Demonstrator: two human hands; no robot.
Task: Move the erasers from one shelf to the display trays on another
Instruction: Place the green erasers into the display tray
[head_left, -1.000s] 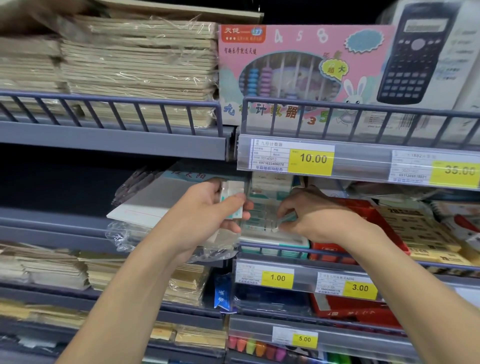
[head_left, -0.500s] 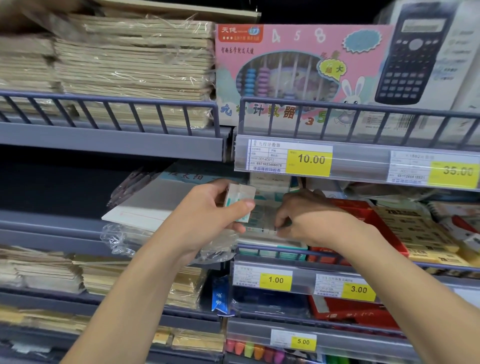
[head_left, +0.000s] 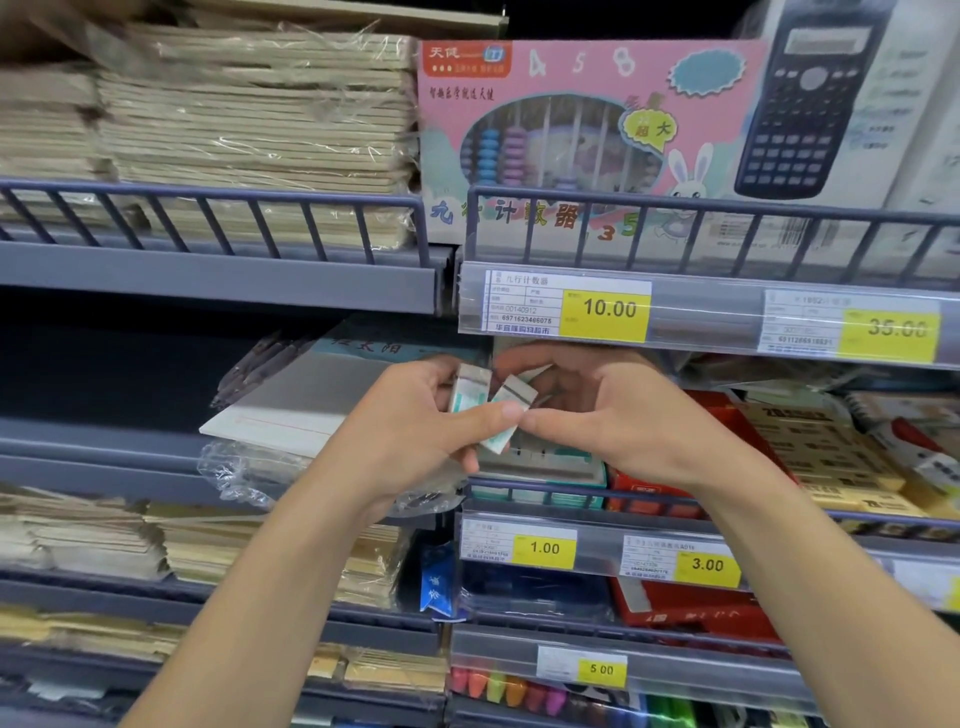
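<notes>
Head view: since the earlier frame, the right hand (head_left: 613, 415) has lifted from the display tray (head_left: 540, 467) to meet the left hand (head_left: 415, 431); both pinch erasers (head_left: 498, 410) at twelve o'clock above it. Placing remains.

pink abacus box (head_left: 587, 130) and calculator box (head_left: 821, 98) on the top right shelf; wrapped notebook stacks (head_left: 249, 124) to their left; yellow price tags (head_left: 608, 309) below.
</notes>
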